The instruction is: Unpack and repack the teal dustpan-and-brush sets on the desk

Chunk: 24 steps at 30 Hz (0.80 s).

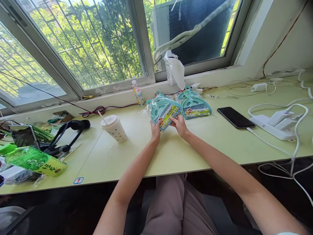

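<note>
Both hands hold a teal mini broom-and-dustpan set [163, 111] wrapped in clear plastic, just above the pale green table [195, 147]. My left hand [155, 131] pinches its near left corner. My right hand [179, 125] grips the near right edge by the yellow label. A second packaged teal set [195, 106] lies flat on the table just behind and to the right.
A lidded paper cup with a straw [114, 128] stands to the left. A black phone [235, 117] lies on the right, cabled to a white power strip with chargers [274, 125]. Black headphones [67, 132] and green packets [34, 161] crowd the far left. A small bottle [138, 93] stands by the window sill.
</note>
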Each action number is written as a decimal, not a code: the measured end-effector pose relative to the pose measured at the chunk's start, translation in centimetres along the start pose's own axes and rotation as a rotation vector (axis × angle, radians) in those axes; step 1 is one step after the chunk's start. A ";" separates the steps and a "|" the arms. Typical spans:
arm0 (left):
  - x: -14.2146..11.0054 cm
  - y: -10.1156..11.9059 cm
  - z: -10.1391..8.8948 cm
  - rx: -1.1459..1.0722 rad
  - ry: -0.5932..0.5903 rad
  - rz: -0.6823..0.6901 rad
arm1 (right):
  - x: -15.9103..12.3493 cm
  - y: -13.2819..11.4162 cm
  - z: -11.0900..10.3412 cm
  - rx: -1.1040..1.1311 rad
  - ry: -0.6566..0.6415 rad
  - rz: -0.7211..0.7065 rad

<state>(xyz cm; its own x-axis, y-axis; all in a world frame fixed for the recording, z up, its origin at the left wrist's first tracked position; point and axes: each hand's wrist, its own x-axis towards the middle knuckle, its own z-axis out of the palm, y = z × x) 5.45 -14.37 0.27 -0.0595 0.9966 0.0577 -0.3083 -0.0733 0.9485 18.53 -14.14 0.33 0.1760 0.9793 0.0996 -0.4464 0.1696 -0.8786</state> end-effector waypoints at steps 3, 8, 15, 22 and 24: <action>0.1 -0.1 -0.1 0.002 0.076 0.115 | -0.2 0.2 0.2 -0.008 -0.028 0.019; -1.3 0.1 0.7 0.027 -0.171 0.015 | 0.3 -0.3 -0.4 0.042 0.028 -0.009; -1.3 0.2 1.3 0.071 -0.408 -0.185 | 0.8 -1.1 -0.9 0.073 0.155 -0.039; -1.0 2.6 -0.4 0.762 0.268 0.657 | 0.4 -0.4 -0.3 0.029 0.011 -0.054; -1.4 3.4 -0.6 1.092 0.169 0.838 | 0.3 -0.1 -0.2 0.002 -0.032 -0.027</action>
<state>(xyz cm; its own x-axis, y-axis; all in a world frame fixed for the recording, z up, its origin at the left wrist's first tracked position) 3.87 -16.03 3.23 0.0067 0.6483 0.7613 0.7625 -0.4959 0.4156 18.82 -13.86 0.33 0.1603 0.9773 0.1384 -0.4437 0.1966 -0.8743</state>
